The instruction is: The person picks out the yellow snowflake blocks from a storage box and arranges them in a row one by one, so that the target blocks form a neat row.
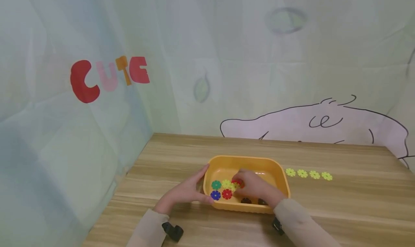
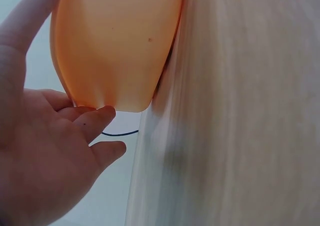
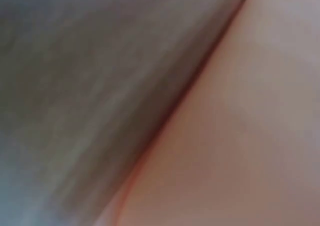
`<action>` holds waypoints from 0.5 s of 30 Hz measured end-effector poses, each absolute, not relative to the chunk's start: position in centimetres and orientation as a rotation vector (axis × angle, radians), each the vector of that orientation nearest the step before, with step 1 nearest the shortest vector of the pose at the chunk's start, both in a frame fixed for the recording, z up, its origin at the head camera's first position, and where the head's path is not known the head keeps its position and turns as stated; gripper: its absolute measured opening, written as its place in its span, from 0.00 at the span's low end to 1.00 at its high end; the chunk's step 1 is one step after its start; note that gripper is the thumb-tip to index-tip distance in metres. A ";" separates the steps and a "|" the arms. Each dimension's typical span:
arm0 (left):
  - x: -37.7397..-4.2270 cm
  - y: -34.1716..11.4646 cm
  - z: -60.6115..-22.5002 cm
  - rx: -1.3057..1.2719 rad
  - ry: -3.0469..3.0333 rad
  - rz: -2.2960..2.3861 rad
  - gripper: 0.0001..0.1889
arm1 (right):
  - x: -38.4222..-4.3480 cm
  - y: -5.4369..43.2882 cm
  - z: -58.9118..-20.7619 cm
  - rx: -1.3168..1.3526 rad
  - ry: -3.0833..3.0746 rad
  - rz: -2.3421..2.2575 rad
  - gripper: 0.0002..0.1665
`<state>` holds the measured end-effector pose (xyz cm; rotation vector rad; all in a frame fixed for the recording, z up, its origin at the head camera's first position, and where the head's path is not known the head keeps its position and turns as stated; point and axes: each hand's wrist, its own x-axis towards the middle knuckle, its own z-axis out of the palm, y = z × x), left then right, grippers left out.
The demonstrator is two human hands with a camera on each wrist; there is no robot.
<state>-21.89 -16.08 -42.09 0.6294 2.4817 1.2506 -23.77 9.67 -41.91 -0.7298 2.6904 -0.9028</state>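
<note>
A yellow-orange plastic bin (image 1: 243,162) stands on the wooden table. My left hand (image 1: 183,194) grips its left end, thumb at the near corner and fingers along the far side. The left wrist view shows the left hand's fingers (image 2: 100,120) bent at the bin's rim. Inside the bin, my right hand (image 1: 254,185) reaches down with bent fingers among snowflake-shaped plastic discs; its fingertips are partly hidden. Around them lie a green disc (image 1: 216,184), a blue disc (image 1: 215,195), a red disc (image 1: 227,194) and yellow discs (image 1: 226,183). Another red disc (image 1: 239,182) touches the right fingers.
Several yellow discs (image 1: 314,174) form a row on the table (image 1: 356,200), right of the bin. Two dark discs (image 1: 246,201) lie by the bin's near wall. A printed cloth (image 1: 194,41) hangs behind and at left. The right wrist view is mostly blurred.
</note>
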 end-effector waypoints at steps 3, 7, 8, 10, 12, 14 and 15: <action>-21.9 -16.1 -42.1 0.624 2.479 1.253 0.61 | -23.8 9.6 -42.1 -0.737 2.700 -0.884 0.19; -21.8 -16.1 -42.1 0.619 2.478 1.253 0.61 | -24.0 9.6 -42.4 -0.742 2.706 -0.865 0.18; -21.8 -16.1 -42.1 0.620 2.476 1.255 0.61 | -24.1 9.7 -42.5 -0.743 2.704 -0.863 0.18; -21.8 -16.1 -42.1 0.612 2.474 1.257 0.61 | -24.1 9.7 -42.6 -0.740 2.700 -0.862 0.17; -21.8 -16.1 -42.1 0.613 2.474 1.256 0.61 | -24.2 9.7 -42.7 -0.739 2.696 -0.865 0.16; -21.8 -16.1 -42.1 0.612 2.475 1.255 0.61 | -24.2 9.7 -42.7 -0.736 2.693 -0.868 0.16; -21.7 -16.1 -42.1 0.614 2.478 1.254 0.61 | -24.2 9.7 -42.7 -0.731 2.691 -0.870 0.16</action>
